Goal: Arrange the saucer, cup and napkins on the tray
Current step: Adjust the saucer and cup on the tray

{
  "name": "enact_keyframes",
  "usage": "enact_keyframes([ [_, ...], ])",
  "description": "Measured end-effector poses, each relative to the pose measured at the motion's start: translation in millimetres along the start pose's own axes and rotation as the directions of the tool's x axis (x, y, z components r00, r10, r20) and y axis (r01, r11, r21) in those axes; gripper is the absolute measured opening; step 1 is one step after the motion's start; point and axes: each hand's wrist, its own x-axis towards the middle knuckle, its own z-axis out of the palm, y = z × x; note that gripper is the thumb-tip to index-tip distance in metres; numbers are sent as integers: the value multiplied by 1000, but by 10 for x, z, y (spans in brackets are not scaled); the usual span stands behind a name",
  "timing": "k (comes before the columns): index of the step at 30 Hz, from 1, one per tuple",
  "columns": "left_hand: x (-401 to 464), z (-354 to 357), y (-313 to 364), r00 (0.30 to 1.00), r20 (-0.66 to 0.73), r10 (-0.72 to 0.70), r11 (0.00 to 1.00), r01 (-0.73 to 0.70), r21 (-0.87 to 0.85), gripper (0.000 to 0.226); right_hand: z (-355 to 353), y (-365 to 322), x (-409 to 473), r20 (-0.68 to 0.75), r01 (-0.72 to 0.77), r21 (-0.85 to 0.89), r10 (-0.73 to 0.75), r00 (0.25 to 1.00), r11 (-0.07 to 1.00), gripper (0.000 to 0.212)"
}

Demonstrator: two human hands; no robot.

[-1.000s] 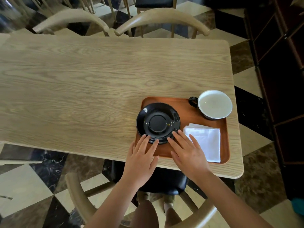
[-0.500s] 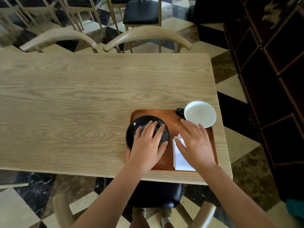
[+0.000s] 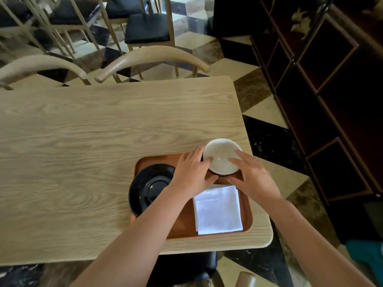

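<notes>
A brown tray [image 3: 246,216] lies near the table's front right corner. On its left side rests a black saucer [image 3: 149,185], partly covered by my left forearm. Folded white napkins [image 3: 217,210] lie on the tray's right front. A cup [image 3: 220,156], white inside and dark outside, stands at the tray's far right corner. My left hand [image 3: 192,172] wraps the cup's left side, fingers on its rim. From the other side my right hand [image 3: 250,175] touches the rim and wall. The cup's handle is hidden.
The light wooden table [image 3: 83,152] stretches left and far from the tray. Two curved wooden chair backs [image 3: 153,56] stand at its far edge. A dark cabinet [image 3: 331,100] lines the right. The table's right edge runs close to the cup.
Both hands left the saucer and napkins and moved forward and right to the cup, closing on its two sides. The camera view tilted up and shifted.
</notes>
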Motion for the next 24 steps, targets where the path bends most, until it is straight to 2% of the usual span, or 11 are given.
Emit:
enact_keyframes([
  [5, -38, 13, -65, 995, -100, 8, 998, -13, -58, 41, 71, 44, -38, -173, 45, 33, -39, 984, 998, 31],
  [15, -297, 32, -236, 989, -135, -56, 988, 35, -154, 36, 123, 3, 15, -118, 181, 74, -172, 978, 981, 33],
  [24, -356, 11, -272, 987, -137, -85, 987, 64, -149, 36, 161, -39, 18, -108, 198, 53, -192, 976, 979, 35],
])
